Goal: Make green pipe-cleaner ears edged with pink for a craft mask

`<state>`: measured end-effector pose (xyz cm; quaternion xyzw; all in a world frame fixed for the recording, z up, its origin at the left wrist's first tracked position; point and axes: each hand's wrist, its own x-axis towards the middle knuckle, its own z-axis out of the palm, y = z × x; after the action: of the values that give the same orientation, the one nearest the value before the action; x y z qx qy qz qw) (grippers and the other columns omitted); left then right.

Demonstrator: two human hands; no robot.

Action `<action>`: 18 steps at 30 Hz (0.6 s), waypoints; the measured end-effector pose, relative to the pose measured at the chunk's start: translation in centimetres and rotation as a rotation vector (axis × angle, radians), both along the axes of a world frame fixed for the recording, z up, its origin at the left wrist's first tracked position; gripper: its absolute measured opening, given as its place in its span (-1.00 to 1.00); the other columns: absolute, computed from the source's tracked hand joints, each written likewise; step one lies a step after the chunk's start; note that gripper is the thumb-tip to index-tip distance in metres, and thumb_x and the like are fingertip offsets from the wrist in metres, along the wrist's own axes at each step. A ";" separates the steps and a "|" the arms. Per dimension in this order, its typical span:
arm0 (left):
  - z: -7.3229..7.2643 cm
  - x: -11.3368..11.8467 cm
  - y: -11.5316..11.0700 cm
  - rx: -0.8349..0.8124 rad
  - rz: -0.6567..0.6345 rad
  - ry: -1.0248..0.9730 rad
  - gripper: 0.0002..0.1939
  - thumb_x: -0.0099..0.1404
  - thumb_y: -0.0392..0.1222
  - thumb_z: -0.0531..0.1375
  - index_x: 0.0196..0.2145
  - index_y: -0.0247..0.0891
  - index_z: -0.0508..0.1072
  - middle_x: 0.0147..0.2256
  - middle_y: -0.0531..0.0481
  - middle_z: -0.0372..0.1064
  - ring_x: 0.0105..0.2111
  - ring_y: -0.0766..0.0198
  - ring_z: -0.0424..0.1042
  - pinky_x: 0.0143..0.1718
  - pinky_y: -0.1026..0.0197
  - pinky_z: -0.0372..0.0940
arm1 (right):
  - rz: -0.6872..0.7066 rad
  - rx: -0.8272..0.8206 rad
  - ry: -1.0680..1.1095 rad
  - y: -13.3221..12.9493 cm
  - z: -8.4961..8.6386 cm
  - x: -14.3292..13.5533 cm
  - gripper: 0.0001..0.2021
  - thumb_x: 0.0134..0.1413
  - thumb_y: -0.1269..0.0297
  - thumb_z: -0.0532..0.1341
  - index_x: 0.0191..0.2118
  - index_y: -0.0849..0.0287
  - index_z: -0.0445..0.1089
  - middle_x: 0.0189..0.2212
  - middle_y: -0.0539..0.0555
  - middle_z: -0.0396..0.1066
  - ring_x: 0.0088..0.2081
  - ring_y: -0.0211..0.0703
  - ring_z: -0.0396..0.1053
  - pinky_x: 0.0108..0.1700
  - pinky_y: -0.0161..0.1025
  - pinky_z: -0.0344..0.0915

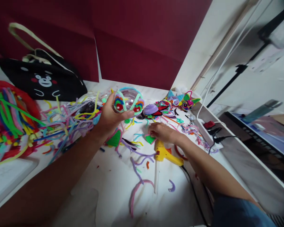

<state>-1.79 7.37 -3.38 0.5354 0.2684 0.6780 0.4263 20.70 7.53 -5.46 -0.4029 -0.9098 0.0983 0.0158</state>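
Observation:
My left hand (pixel 112 113) grips a clear round plastic shell (pixel 129 97), its fingers and thumb around the side. Pale green and blue fuzzy edging runs along the shell, and rainbow-coloured patches with white beads sit on its front. Lower and to the right, my right hand (pixel 164 132) has its fingers curled together at a small green fuzzy piece (pixel 150 139); the fingertips partly cover it. Just below that hand lies a yellow hot glue gun (pixel 167 154) with a clear glue stick (pixel 156 181) projecting from it. Another green piece with pink edging (pixel 114 138) rests under my left wrist.
Loose pipe cleaners (pixel 68 116) tangle across the table, with a red bag of pipe cleaners (pixel 11 116) at left. Behind stands a black tote bag (pixel 44 78). Finished-looking colourful ornaments (pixel 174 101) lie at the back right. A black cord (pixel 194 192) trails from the glue gun.

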 end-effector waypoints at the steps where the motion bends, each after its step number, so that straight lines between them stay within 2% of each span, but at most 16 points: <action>1: 0.2 0.0 -0.1 0.012 0.009 0.002 -0.42 -0.18 -0.31 0.42 -0.13 -0.21 0.44 -0.27 0.03 0.47 -0.25 0.12 0.50 -0.21 0.19 0.38 | -0.016 0.000 0.014 0.1 0.5 -0.1 -0.84 0.07 0.53 0.19 -0.27 0.22 0.49 -0.31 0.10 0.47 -0.28 -0.17 0.41 -0.23 -0.32 0.23; 4: 0.8 -0.1 -0.5 0.070 0.020 -0.003 -0.40 -0.17 -0.28 0.44 -0.11 -0.24 0.43 -0.25 0.04 0.47 -0.24 0.16 0.49 -0.20 0.22 0.36 | -0.099 0.053 0.067 0.1 1.6 -1.2 -0.79 0.10 0.52 0.17 -0.15 0.29 0.46 -0.18 0.24 0.44 -0.14 -0.05 0.40 -0.14 -0.23 0.23; 6: 1.3 -0.2 -0.7 0.106 0.018 0.001 -0.39 -0.17 -0.26 0.44 -0.10 -0.24 0.42 -0.23 0.06 0.47 -0.22 0.18 0.48 -0.18 0.23 0.35 | -0.135 0.071 0.105 -0.5 1.7 -2.9 -0.76 0.12 0.47 0.18 -0.08 0.31 0.43 -0.11 0.29 0.42 -0.07 0.00 0.38 -0.07 -0.19 0.23; 9: 1.9 -0.4 -1.0 0.132 0.027 0.004 -0.36 -0.17 -0.24 0.45 -0.08 -0.25 0.40 -0.22 0.08 0.47 -0.21 0.18 0.47 -0.17 0.22 0.33 | -0.145 0.015 0.143 -1.5 0.9 -6.6 -0.76 0.15 0.29 0.20 -0.08 0.23 0.43 -0.15 0.18 0.47 -0.16 -0.10 0.44 -0.12 -0.26 0.28; 14: 2.2 -0.8 -1.1 0.156 0.027 0.024 -0.35 -0.17 -0.23 0.45 -0.07 -0.27 0.39 -0.22 0.07 0.46 -0.22 0.18 0.45 -0.18 0.21 0.34 | -0.270 -0.019 0.158 -2.2 -1.0 -12.9 -0.57 0.07 0.00 0.24 -0.05 0.23 0.36 -0.21 0.18 0.49 -0.18 0.00 0.44 -0.19 -0.19 0.34; 18: 2.4 -1.0 -0.7 0.213 0.052 -0.025 -0.40 -0.17 -0.22 0.46 -0.14 -0.27 0.40 -0.27 0.09 0.45 -0.29 0.25 0.43 -0.19 0.21 0.35 | -0.343 -0.019 0.195 -2.2 -1.7 -15.0 -0.46 -0.12 0.08 0.39 -0.04 0.27 0.31 -0.21 0.16 0.46 -0.14 0.07 0.40 -0.14 -0.13 0.33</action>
<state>-2.82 6.72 -1.00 0.5621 0.2032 0.7199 0.3527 5.69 5.35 -7.13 -0.5406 -0.8211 0.1413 0.1167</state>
